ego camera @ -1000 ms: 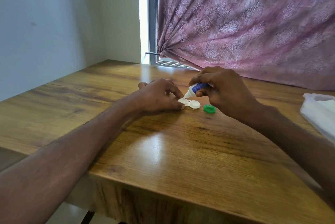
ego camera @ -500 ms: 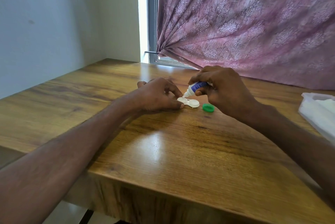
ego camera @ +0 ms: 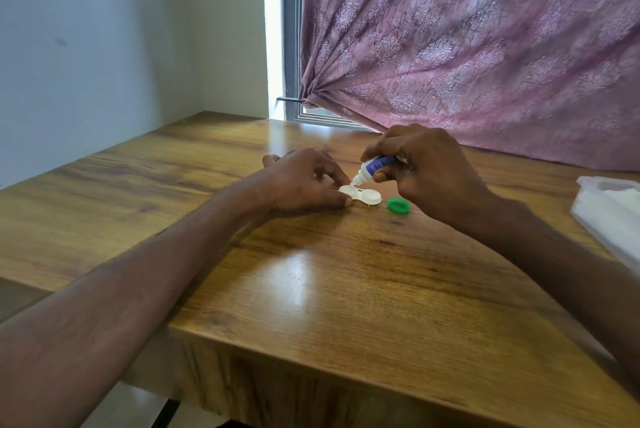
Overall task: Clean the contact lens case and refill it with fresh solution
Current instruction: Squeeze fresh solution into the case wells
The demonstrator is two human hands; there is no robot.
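Moved: bottle (ego camera: pixel 372 169) nozzle now tips down to left well | right hand (ego camera: pixel 429 171) fingers grip one bottle | left hand (ego camera: pixel 301 181) fingers pinch one two-well case (ego camera: pixel 363 195) on desk (ego camera: pixel 311 289) | one green cap (ego camera: pixel 398 205) beside

Solution bottle tipped over open lens case on wooden worktop (ego camera: pixel 346 289).
Right hand (ego camera: pixel 429 171) has grip on white-and-blue bottle (ego camera: pixel 372 168), nozzle down at left well of white lens case (ego camera: pixel 360 195). Left hand (ego camera: pixel 304 181) pins case's left end. Green cap (ego camera: pixel 398 205) just right of case. White tray (ego camera: pixel 613 219) at right edge; pink curtain (ego camera: pixel 485 46) behind.
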